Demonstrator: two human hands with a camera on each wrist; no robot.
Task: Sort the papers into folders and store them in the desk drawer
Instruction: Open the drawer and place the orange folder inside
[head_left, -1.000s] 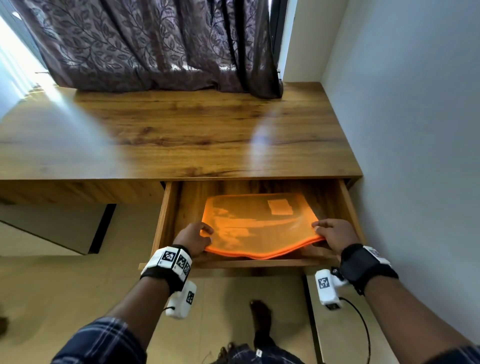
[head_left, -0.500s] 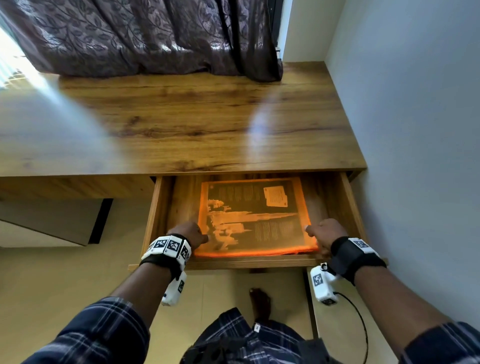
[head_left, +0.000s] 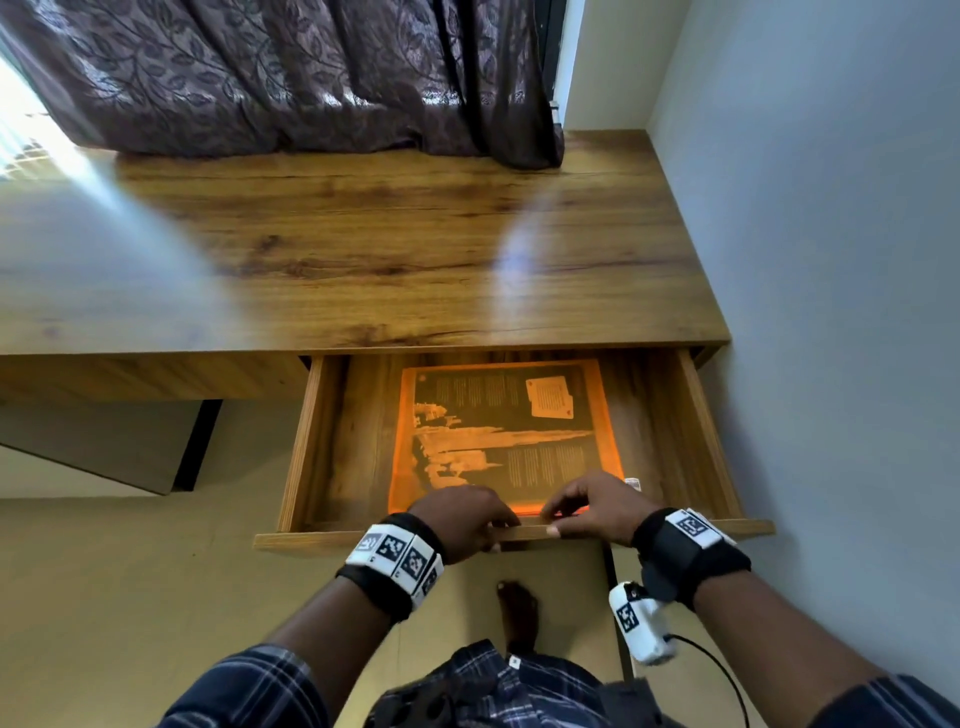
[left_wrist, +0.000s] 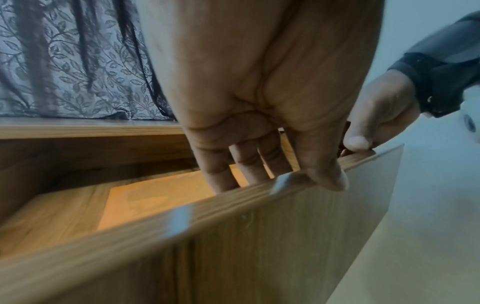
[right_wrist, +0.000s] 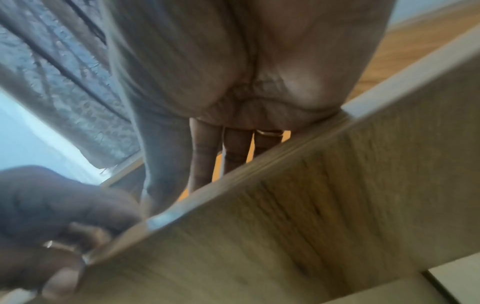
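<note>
An orange translucent folder (head_left: 504, 431) with a printed sheet inside lies flat on the bottom of the open desk drawer (head_left: 311, 447). My left hand (head_left: 467, 519) and right hand (head_left: 587, 506) sit side by side at the middle of the drawer's front panel (head_left: 322, 538). Each grips its top edge, fingers inside and thumb outside. In the left wrist view my left hand (left_wrist: 272, 168) pinches the panel (left_wrist: 233, 246), with the folder (left_wrist: 145, 203) behind it. In the right wrist view my right hand (right_wrist: 233, 144) straddles the same panel (right_wrist: 311, 205).
The wooden desk top (head_left: 389, 249) runs back to a dark patterned curtain (head_left: 311, 73). A grey wall (head_left: 831, 260) stands close on the right of the drawer. A foot (head_left: 517, 608) is on the floor under the drawer front.
The folder went from held and bowed to lying flat in the drawer. Both hands let go of it and moved inward onto the drawer's front edge.
</note>
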